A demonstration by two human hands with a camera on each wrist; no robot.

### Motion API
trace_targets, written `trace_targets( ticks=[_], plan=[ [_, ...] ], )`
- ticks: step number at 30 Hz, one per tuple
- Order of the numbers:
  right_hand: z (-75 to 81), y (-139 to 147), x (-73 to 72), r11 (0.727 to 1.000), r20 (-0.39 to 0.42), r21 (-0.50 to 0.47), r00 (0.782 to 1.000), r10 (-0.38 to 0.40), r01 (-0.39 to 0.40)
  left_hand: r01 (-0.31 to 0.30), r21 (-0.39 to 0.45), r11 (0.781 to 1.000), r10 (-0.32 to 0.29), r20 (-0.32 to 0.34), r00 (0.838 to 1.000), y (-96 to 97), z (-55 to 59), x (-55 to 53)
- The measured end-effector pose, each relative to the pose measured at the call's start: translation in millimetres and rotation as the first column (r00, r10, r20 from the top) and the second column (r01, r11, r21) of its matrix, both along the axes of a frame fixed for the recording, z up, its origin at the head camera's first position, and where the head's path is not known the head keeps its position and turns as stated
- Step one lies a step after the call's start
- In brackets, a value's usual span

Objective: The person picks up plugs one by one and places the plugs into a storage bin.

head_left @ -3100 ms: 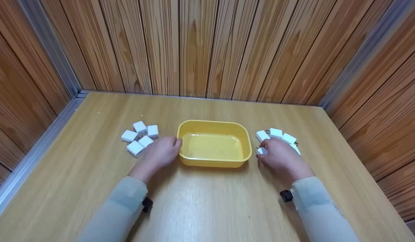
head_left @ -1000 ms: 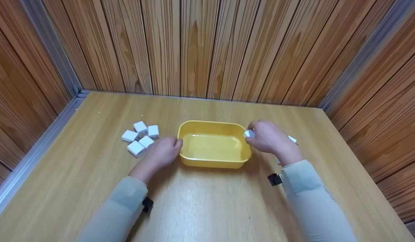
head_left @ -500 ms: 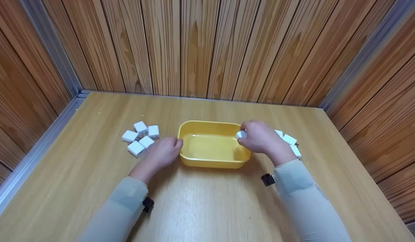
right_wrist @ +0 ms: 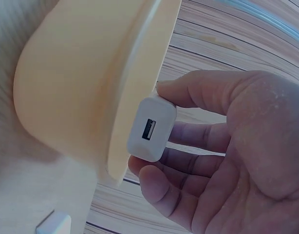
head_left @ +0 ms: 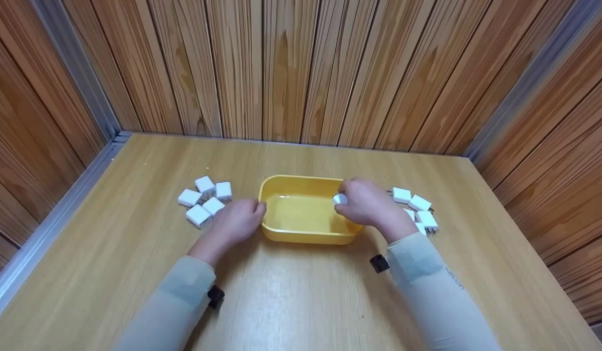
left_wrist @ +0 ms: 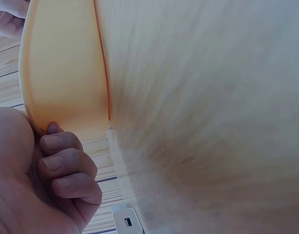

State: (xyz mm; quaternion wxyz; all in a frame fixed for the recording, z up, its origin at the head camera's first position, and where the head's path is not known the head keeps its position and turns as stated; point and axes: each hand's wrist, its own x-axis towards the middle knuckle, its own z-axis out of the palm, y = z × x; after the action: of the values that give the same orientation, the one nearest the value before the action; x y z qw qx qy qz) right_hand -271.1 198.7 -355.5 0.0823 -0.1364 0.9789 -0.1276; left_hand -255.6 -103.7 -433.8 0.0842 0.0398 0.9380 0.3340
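A yellow plastic tub (head_left: 311,238) stands mid-table, its visible floor bare. My left hand (head_left: 236,220) pinches the tub's left rim between thumb and curled fingers; the left wrist view shows the same hand (left_wrist: 57,170) at the tub wall (left_wrist: 66,63). Over the tub's right end, my right hand (head_left: 367,204) holds a white USB charger (head_left: 339,199) by its sides. Close up in the right wrist view, the charger (right_wrist: 152,128) turns its USB port toward the camera, with the thumb on one side and fingers on the other, beside the tub's rim (right_wrist: 132,58).
Several white USB chargers (head_left: 198,215) lie in a cluster left of the tub. More white chargers (head_left: 426,220) with metal prongs lie to its right, partly hidden by my right hand. Wood-plank walls (head_left: 281,73) close off the table's back and sides.
My right hand has picked a charger from the right cluster, lifted it and carried it left over the tub's right rim. My left hand has stayed on the left rim.
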Motion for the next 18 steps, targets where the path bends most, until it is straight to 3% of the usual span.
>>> trace_targets(
  ticks=[7, 18],
  plan=[
    [-10.0, -13.8, 0.9, 1.000, 0.025, -0.010, 1.000, -0.002, 0.002, 0.001, -0.009, 1.000, -0.001, -0.001, 1.000, 0.5, 0.0, -1.4],
    [-26.5, -31.7, 1.1, 0.998, 0.018, -0.002, 0.998, 0.059, -0.058, 0.006, 0.003, 1.000, -0.006, 0.004, 1.000, 0.8, -1.7, -4.0]
  ],
)
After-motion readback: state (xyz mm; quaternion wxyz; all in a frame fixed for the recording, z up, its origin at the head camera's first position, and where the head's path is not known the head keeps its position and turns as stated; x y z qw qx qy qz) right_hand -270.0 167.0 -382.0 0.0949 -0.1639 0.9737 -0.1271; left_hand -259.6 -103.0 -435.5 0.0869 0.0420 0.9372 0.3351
